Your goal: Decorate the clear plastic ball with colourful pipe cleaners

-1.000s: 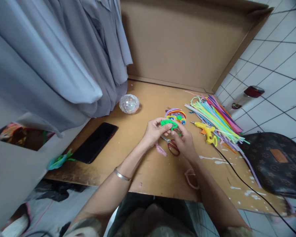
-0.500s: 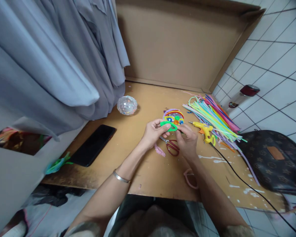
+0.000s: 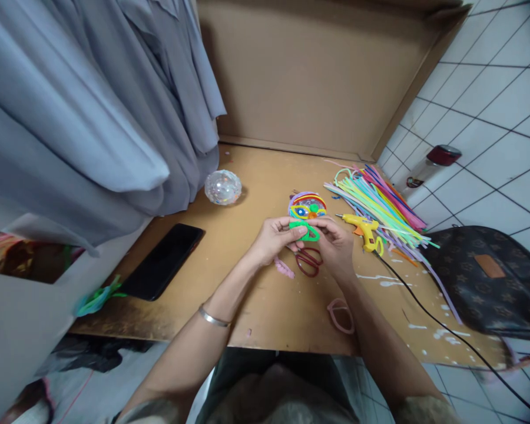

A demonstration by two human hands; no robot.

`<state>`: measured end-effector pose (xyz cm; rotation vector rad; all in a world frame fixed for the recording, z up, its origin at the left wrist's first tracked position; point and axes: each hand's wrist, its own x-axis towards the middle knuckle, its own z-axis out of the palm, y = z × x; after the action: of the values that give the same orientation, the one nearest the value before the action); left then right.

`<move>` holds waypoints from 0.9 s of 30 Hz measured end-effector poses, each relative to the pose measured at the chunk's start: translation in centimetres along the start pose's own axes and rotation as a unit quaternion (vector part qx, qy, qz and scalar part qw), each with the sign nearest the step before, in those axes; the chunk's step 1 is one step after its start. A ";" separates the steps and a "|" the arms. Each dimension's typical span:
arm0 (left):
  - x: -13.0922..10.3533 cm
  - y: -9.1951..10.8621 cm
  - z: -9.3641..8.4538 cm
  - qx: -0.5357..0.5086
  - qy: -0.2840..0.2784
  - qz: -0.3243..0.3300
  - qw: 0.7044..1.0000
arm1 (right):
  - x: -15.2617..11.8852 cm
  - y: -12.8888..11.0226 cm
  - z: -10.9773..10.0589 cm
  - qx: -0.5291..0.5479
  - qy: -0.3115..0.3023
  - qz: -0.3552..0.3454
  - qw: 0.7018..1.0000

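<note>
A bent green pipe cleaner piece (image 3: pixel 310 233) is pinched between both hands over the table. My left hand (image 3: pixel 277 238) grips its left end, with the thumb on top. The fingers of my right hand (image 3: pixel 334 240) close on its upper right side. Just beyond the hands lies a round, colourful face decoration (image 3: pixel 308 204) with a blue eye and an orange nose, its lower part hidden by my fingers. Red-handled scissors (image 3: pixel 308 262) lie right below the hands, their blades mostly covered. A pink fuzzy piece (image 3: pixel 284 268) lies beside them.
A yellow glue gun (image 3: pixel 364 229) with a black cord and a bundle of pipe cleaners (image 3: pixel 380 203) lie right, near a dark bag (image 3: pixel 490 282). At left are a clear ball (image 3: pixel 223 187) and a black phone (image 3: pixel 163 261). A pink loop (image 3: pixel 341 316) lies near the front edge.
The green piece has turned a little between my fingers, and my right hand has come closer to my left hand. The whole view has shifted slightly.
</note>
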<state>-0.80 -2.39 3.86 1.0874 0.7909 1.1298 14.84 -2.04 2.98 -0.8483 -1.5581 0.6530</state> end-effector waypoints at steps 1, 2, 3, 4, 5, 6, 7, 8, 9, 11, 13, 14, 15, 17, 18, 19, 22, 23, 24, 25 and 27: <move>0.0 0.0 0.0 0.007 0.001 0.005 1.000 | 0.0 -0.1 -0.1 -0.008 0.001 -0.006 1.000; 0.0 0.1 0.1 0.014 0.002 0.008 1.000 | 0.1 -0.2 -0.1 -0.019 0.001 -0.012 1.000; 0.0 0.1 0.1 0.021 0.003 0.009 1.000 | 0.1 -0.3 -0.2 -0.031 0.001 -0.019 0.999; 0.0 0.1 0.1 0.027 0.003 0.008 1.000 | 0.1 -0.4 -0.3 -0.042 -0.001 -0.029 0.999; 0.0 0.1 0.1 0.033 0.002 0.005 0.999 | 0.2 -0.5 -0.4 -0.052 -0.004 -0.039 0.998; -0.1 0.2 0.1 0.037 -0.001 0.001 0.999 | 0.2 -0.6 -0.5 -0.061 -0.006 -0.049 0.997; -0.1 0.2 0.1 0.039 -0.004 -0.004 0.999 | 0.3 -0.7 -0.5 -0.068 -0.008 -0.058 0.996; -0.2 0.2 0.1 0.040 -0.010 -0.010 0.999 | 0.3 -0.7 -0.6 -0.073 -0.012 -0.066 0.995; -0.2 0.3 0.0 0.038 -0.015 -0.015 0.999 | 0.4 -0.8 -0.7 -0.077 -0.016 -0.071 0.994; -0.4 0.4 0.0 0.034 -0.024 -0.018 0.999 | 0.4 -0.7 -0.8 -0.086 -0.025 -0.073 0.993; -0.5 0.5 0.0 0.035 -0.030 -0.022 0.999 | 0.5 -0.6 -0.9 -0.087 -0.030 -0.076 0.993; -0.6 0.5 0.0 0.037 -0.033 -0.028 0.998 | 0.5 -0.6 -0.9 -0.085 -0.029 -0.079 0.993; -0.6 0.5 -0.1 0.038 -0.036 -0.038 0.998 | 0.6 -0.5 -0.9 -0.082 -0.027 -0.082 0.993; -0.7 0.4 -0.2 0.037 -0.044 -0.064 0.996 | 0.6 -0.5 -0.9 -0.077 -0.023 -0.087 0.993; -0.7 0.4 -0.3 0.036 -0.047 -0.073 0.996 | 0.6 -0.5 -0.9 -0.076 -0.021 -0.089 0.993; -0.7 0.3 -0.4 0.034 -0.049 -0.079 0.995 | 0.6 -0.5 -0.8 -0.076 -0.019 -0.089 0.993; -0.6 0.0 -0.5 0.032 -0.048 -0.078 0.995 | 0.5 -0.6 -0.7 -0.075 -0.013 -0.080 0.994; -0.6 0.0 -0.5 0.032 -0.047 -0.075 0.996 | 0.5 -0.6 -0.6 -0.072 -0.011 -0.074 0.995; -0.5 0.0 -0.5 0.033 -0.046 -0.073 0.996 | 0.5 -0.6 -0.6 -0.067 -0.010 -0.063 0.996; -0.5 0.0 -0.5 0.033 -0.046 -0.069 0.996 | 0.4 -0.6 -0.5 -0.058 -0.010 -0.048 0.997; -0.5 0.0 -0.4 0.033 -0.044 -0.054 0.997 | 0.4 -0.6 -0.4 -0.032 -0.012 -0.013 0.999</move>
<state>-1.29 -2.80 3.77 1.1275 0.8124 0.9654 15.08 -2.11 3.73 -0.8690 -1.6168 0.5985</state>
